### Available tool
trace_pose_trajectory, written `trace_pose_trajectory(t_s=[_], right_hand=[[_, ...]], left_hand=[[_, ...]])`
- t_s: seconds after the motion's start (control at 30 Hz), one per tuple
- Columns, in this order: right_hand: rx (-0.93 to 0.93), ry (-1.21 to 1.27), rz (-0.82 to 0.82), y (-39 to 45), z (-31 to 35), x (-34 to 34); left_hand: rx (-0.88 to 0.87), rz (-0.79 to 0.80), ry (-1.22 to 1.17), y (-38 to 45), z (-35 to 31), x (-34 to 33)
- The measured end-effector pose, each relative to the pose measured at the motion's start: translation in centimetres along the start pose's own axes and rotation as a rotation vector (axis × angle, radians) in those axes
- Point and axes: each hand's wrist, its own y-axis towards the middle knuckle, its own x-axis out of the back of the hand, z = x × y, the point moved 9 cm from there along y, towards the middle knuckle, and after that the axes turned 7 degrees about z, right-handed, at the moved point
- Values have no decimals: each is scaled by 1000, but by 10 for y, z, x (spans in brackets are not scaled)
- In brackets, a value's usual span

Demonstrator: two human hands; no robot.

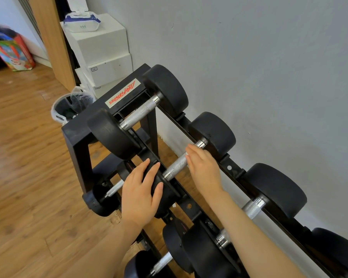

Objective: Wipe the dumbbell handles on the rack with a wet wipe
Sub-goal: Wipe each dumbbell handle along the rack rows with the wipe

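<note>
A black steel dumbbell rack (76,137) with a red-lettered white label stands on a brown wood-plank floor (24,157), close along a pale grey wall (269,67). Past its far end sit stacked white cardboard boxes (107,57) with a white-and-blue pack of wet wipes (81,22) on top, lid open; a bin lined with a clear bag (71,106) stands beside the rack.

On the top tier, the second black rubber-headed dumbbell (215,133) lies across the rails. The left hand (141,195) rests flat on its near head, fingers straight and spread, holding nothing. The right hand (204,169) lies over the far half of its knurled silver handle (177,164), fingers extended toward the far collar; whether a wipe is under it cannot be told.

The first dumbbell's handle (140,114) lies bare, well apart from both hands. A third handle (253,207) shows beside the right forearm. Lower tiers hold smaller dumbbells (107,194).
</note>
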Motion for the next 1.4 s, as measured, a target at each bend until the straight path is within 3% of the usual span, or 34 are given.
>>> trace_pose_trajectory(t_s=[0.13,0.27,0.4,0.53,0.67,0.83,0.97,1.1,1.23,1.4], right_hand=[[-82,-27,-27,7,-13,8],[81,-59,1,5,8,5],[-73,-43,-19,9,-9,11],[54,-21,30,7,11,3],[-119,-6,12,6,-11,10],[56,12,92,1,13,-6],[-91,30,61,-3,-5,-4],[49,-17,79,-4,12,-6],[36,-25,55,4,3,4],[227,-105,134,10,8,-4]], left_hand=[[-6,-9,4,0,-1,1],[2,-3,2,0,-1,0],[-4,-2,8,1,0,0],[-2,2,6,1,0,-1],[-12,-1,1,1,0,-1],[-9,-3,-5,0,0,0],[-8,-3,-7,1,-1,1],[-10,-4,-6,1,-1,1],[-10,-7,-4,1,-1,1],[-9,-1,-1,0,0,1]])
